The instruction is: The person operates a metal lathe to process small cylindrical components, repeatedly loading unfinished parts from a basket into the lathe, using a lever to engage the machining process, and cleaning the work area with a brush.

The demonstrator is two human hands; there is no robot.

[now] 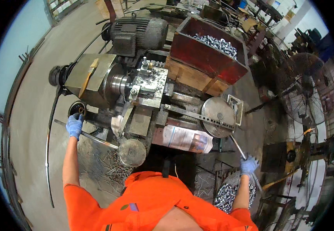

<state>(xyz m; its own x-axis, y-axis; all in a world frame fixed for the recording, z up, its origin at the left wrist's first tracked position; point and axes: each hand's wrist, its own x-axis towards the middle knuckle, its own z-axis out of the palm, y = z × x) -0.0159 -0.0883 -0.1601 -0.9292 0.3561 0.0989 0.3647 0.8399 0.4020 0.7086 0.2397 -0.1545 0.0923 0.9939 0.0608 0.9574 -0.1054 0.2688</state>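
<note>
Left hand: the gloved left hand (74,125), at the left of the frame, is curled round the left lever (99,141), a steel rod.
Right hand: the gloved right hand (249,165), lower right, is wrapped round the right lever (238,146), which slants up to the big steel disc (217,113).
Machine: the levers flank a greasy lathe-like machine, with its spindle (119,84) just left of upper centre and its tool block (149,86) beside it; whether a piece sits between them, I can't make out from here.
Step in hand: I'd judge the machine is being worked by both levers at once.
Next move: it seems to call for a firm hold on both rods, arms wide, eyes on the tool block.
Levers: two, one per hand.
Round discs: two, the big one right of centre and a smaller disc (132,153) at the left lever's inner end.
Metal-piece containers: two, a red bin (197,57) upper right and a round basket (222,198) lower right; the shiny pieces are too many to count.
Motor: one motor (136,34), upper left of centre.
Brush: one brush (87,81), lying on the headstock cover (72,82).
Fan: one caged fan (305,88), far right.
</note>
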